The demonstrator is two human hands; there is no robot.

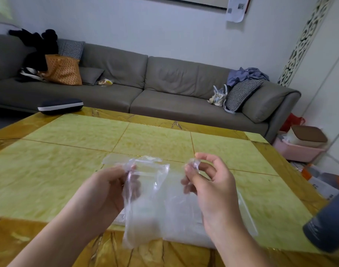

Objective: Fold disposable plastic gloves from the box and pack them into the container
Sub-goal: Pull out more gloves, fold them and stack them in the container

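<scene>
over the near edge of the table, the right hand (pixel 212 182) pinches a crumpled bit of clear plastic film between thumb and forefinger, the other fingers loosely curled beneath. the left hand (pixel 109 187) has its fingers curled round the top of a thin, see-through plastic glove (pixel 143 191), which hangs down from that grip, wrinkled and glossy, its lower end drooping in front of the table edge. whether the scrap in the right hand belongs to the same glove i cannot tell; the film is blurred between the hands.

under and behind the hands lies a flat, cloudy, clear plastic packet (pixel 186 228) on the table, its near edge at the brown border. any writing on it is not legible.

the table (pixel 68 147) has a glossy top of yellow-green stone-like panels, framed by a veined amber-brown border. at the lower right stands a dark grey cylinder (pixel 326 224) with small pale print too blurred to read.

beyond the table runs a grey sofa (pixel 164 83) with houndstooth cushions, an orange patterned tote bag (pixel 62 70), and a heap of blue cloth (pixel 245 75). a dark oval case (pixel 60 106) with a white band rests at the table's far left corner.
</scene>
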